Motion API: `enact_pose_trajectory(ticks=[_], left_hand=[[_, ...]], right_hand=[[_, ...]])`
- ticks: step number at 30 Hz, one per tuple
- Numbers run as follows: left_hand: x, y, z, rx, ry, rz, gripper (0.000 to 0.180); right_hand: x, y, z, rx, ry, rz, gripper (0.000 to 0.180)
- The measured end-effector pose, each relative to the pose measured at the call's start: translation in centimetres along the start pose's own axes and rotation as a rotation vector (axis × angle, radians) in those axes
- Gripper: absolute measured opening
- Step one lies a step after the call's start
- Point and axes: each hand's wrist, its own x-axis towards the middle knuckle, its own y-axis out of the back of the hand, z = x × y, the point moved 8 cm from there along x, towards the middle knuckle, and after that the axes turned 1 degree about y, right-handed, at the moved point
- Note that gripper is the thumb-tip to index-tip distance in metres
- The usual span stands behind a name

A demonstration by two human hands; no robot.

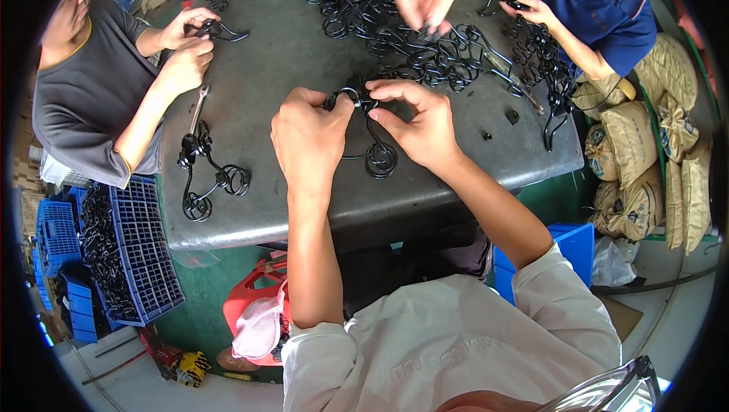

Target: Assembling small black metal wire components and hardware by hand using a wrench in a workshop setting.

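Note:
Both my hands meet over the near part of the table, around a black bent-wire piece with coiled loops (381,161). My left hand (310,138) is closed, thumb and fingers pinching one side of its upper end. The thumb and curled fingers of my right hand (416,117) grip a dark fitting on the other side. Below my fingers the wire runs down to a round coil near the table's edge. My fingers partly hide the upper end. Left of my hands lie similar wire pieces with dark fittings (202,146), and a metal wrench (198,110) rests against them.
A big heap of black coiled wires (345,2) covers the far side of the dark table (281,32). Two co-workers handle similar pieces, one at each side. Blue crates (144,245) stand lower left, a red stool (254,290) below the table, stuffed sacks (630,142) at right.

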Motion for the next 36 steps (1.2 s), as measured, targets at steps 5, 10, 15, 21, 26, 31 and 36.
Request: enact_pose_trajectory(ticks=[5, 10, 15, 21, 26, 31, 36], left_hand=[[0.0, 0.0, -0.1, -0.006, 0.020, 0.022, 0.035], [0.2, -0.1, -0.5, -0.019, 0.028, 0.012, 0.037], [0.3, -0.2, -0.4, 0.008, 0.027, 0.004, 0.037], [0.4, -0.5, -0.8, -0.054, 0.056, -0.014, 0.036], [0.6, -0.9, -1.2, -0.105, 0.052, -0.022, 0.034], [0.4, -0.9, -1.0, -0.102, 0.095, -0.052, 0.033], [0.3, -1.1, -0.9, -0.110, 0.097, -0.046, 0.030]], right_hand=[[0.7, -0.2, -1.6, -0.104, 0.157, -0.018, 0.031], [1.3, -0.6, -0.5, -0.014, -0.025, -0.064, 0.034], [0.5, -0.5, -0.4, -0.093, 0.092, -0.006, 0.036], [0.1, 0.4, 0.5, 0.040, -0.014, -0.004, 0.036], [-2.2, 1.0, 2.1, 0.223, -0.178, 0.137, 0.034], [-2.2, 0.1, 2.1, 0.236, -0.300, 0.019, 0.046], [-1.2, -1.1, 2.0, 0.042, -0.216, -0.093, 0.053]])
